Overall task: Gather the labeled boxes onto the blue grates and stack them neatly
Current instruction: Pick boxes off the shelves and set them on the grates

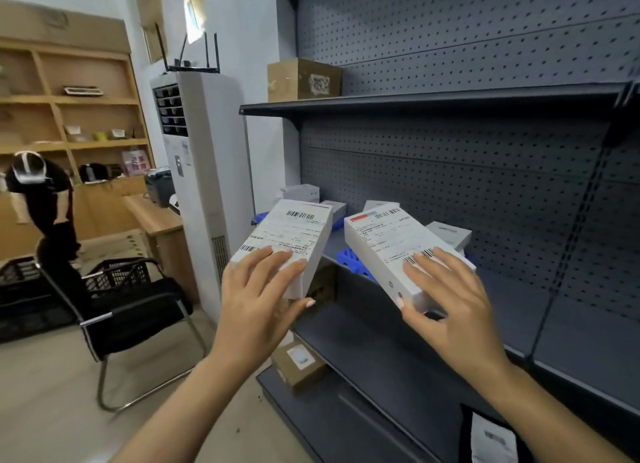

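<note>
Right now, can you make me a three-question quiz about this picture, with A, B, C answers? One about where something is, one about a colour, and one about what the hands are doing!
1. Where is the brown cardboard box with the printed label?
A. On the top shelf
B. On the chair
C. On the floor by the wall

2. What colour are the grates on the middle shelf?
A. Red
B. Blue
C. Yellow

3. What are the two hands doing?
A. Both hang free, holding nothing
B. Only one holds a box
C. Each holds its own white labeled box

Answers:
1. A, it stands at the left end of the top shelf.
2. B, blue plastic shows between and behind the two held boxes.
3. C, the left hand grips the left box and the right hand grips the right box.
</note>
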Demonstrator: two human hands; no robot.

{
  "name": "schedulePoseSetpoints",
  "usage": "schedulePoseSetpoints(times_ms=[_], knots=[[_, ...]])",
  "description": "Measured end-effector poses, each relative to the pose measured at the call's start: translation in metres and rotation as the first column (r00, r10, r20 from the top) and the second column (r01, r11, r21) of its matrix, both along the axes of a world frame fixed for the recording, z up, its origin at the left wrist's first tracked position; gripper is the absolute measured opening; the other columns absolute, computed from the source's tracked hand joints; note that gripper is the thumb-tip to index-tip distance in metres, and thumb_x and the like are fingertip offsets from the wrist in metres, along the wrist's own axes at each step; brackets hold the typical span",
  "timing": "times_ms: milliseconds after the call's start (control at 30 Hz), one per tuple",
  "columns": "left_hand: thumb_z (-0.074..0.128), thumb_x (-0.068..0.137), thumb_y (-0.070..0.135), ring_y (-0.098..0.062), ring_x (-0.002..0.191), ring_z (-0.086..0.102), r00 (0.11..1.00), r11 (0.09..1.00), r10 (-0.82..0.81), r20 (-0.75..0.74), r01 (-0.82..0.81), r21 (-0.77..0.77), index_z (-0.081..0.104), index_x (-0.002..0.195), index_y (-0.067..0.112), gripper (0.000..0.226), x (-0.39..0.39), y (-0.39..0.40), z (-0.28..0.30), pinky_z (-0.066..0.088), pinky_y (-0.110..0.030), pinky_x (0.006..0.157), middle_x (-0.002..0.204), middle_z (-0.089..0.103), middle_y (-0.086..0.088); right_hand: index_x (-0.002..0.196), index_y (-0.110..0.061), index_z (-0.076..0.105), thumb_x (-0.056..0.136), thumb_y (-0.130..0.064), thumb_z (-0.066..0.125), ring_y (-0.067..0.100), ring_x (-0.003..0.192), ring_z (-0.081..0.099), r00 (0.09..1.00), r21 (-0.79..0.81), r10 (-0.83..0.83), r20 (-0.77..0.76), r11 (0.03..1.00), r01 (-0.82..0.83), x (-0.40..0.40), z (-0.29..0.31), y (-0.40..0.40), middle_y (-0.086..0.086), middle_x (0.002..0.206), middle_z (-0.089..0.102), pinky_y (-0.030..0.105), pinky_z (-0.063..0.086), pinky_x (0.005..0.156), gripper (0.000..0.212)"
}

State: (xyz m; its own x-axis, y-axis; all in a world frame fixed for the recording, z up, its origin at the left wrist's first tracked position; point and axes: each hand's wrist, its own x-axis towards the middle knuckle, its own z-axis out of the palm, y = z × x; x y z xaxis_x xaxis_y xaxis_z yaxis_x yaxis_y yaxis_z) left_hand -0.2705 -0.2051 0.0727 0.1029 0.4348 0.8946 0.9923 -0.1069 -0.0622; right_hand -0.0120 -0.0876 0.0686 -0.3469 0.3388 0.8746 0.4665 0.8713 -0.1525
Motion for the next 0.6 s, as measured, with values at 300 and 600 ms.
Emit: schedulePoseSetpoints(times_ms=[300,600], knots=[[0.067,0.081,0.043,-0.03,0.122,0.048,0.998,0.99,0.071,0.0,-0.07,-0.121,0.054,0.125,0.021,0.051,-0.067,0.104,-0.012,0.039,-0.055,0.095,0.129,0.057,-0.005,0.117,-0.014,0.066,0.081,-0.037,0.059,0.021,0.124,0.048,0.999,-0.024,0.042,-0.016,0.999,-0.042,-0.07,-0.019,0.11,-0.002,0.125,0.061,0.054,0.045,0.092,0.043],[0.06,0.086,0.046,-0.029,0.125,0.045,0.998,0.988,0.058,0.03,-0.053,-0.148,0.052,0.128,0.02,0.05,-0.147,0.167,-0.036,0.037,-0.052,0.099,0.132,0.054,-0.004,0.115,-0.01,0.067,0.082,-0.035,0.058,0.023,0.122,0.05,0.998,-0.031,0.062,0.028,0.998,-0.061,-0.151,-0.028,0.183,0.001,0.122,0.063,0.052,0.045,0.093,0.042]])
